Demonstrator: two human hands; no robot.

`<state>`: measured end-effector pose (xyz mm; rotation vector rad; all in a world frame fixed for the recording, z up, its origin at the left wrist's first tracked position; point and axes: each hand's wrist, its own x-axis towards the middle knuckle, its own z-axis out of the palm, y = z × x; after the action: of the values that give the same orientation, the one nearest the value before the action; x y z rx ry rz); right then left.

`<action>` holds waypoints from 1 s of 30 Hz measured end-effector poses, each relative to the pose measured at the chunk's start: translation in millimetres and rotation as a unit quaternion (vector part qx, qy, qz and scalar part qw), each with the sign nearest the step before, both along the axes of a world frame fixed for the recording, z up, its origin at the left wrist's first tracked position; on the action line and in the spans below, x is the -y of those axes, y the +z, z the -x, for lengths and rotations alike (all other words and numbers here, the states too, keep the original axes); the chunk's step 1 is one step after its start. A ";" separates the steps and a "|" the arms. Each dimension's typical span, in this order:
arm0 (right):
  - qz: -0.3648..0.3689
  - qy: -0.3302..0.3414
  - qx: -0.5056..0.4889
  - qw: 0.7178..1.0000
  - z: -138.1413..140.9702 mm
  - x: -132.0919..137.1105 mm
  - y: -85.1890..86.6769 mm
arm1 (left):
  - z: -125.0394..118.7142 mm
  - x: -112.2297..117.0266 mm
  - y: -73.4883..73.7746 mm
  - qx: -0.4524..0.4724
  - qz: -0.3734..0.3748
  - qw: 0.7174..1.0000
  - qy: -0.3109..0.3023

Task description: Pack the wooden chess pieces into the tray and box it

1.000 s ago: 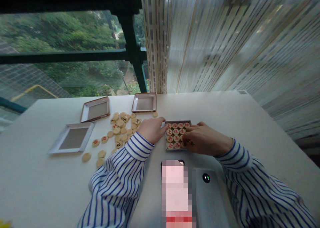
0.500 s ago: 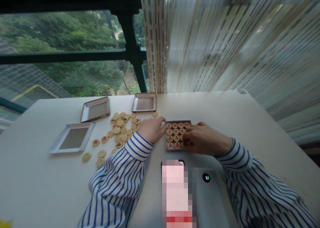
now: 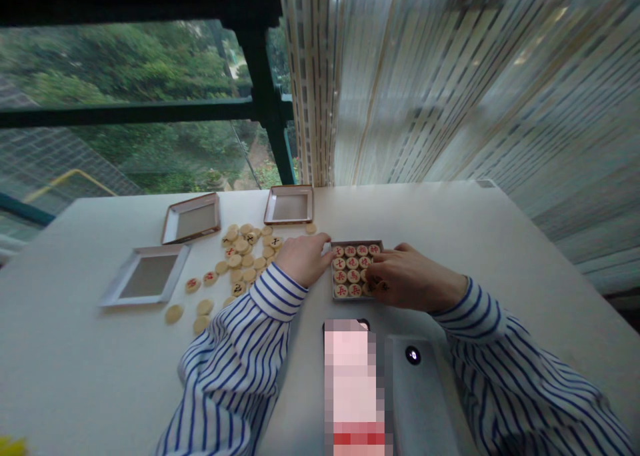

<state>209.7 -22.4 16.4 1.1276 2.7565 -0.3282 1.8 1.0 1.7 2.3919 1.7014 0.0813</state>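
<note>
A shallow box (image 3: 345, 301) holds rows of round xiangqi pieces (image 3: 353, 263) with red characters facing up. My left hand (image 3: 305, 259) is at its left side, fingertips and thumb on the rim near the far left corner. Over the box's right part, my right hand (image 3: 415, 279) has its fingers bent and drawn together on a xiangqi piece near the lower right. Those fingers hide the pieces beneath them. Left of my left hand lie loose xiangqi pieces (image 3: 247, 261) in a heap, mostly blank side up, some showing red or black characters.
Two brown-rimmed box parts (image 3: 216, 226) (image 3: 311, 206) stand at the table's far side, with a white tray (image 3: 110, 297) farther left. A phone with a blurred screen (image 3: 350, 376) and a grey device with a small lit display (image 3: 425, 396) lie in front of the box.
Both hands keep practically the same position at the box. The small display on the grey device reads differently.
</note>
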 end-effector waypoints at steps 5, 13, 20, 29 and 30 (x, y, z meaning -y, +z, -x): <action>-0.005 -0.006 -0.001 1.000 -1.5 0.5 3.5 | 0.2 0.4 2.3 0.000 0.007 1.000 0.002; -0.001 -0.035 0.007 0.999 -16.4 -4.9 17.1 | 0.8 0.5 2.3 0.018 0.004 1.000 0.002; -0.023 -0.059 0.025 0.998 -19.2 -5.0 23.7 | 1.7 -0.5 1.9 0.017 -0.004 1.000 0.005; -0.031 -0.062 0.023 0.997 -17.8 -3.5 20.1 | 0.0 1.1 8.4 0.024 -0.011 1.000 0.008; -0.032 -0.061 0.024 0.997 -17.8 -3.6 19.7 | -0.1 1.2 8.9 0.023 -0.010 1.000 0.010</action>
<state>227.5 -18.8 36.0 1.3041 2.6818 -0.2259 1.9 -0.1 10.6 2.3695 1.7110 0.1564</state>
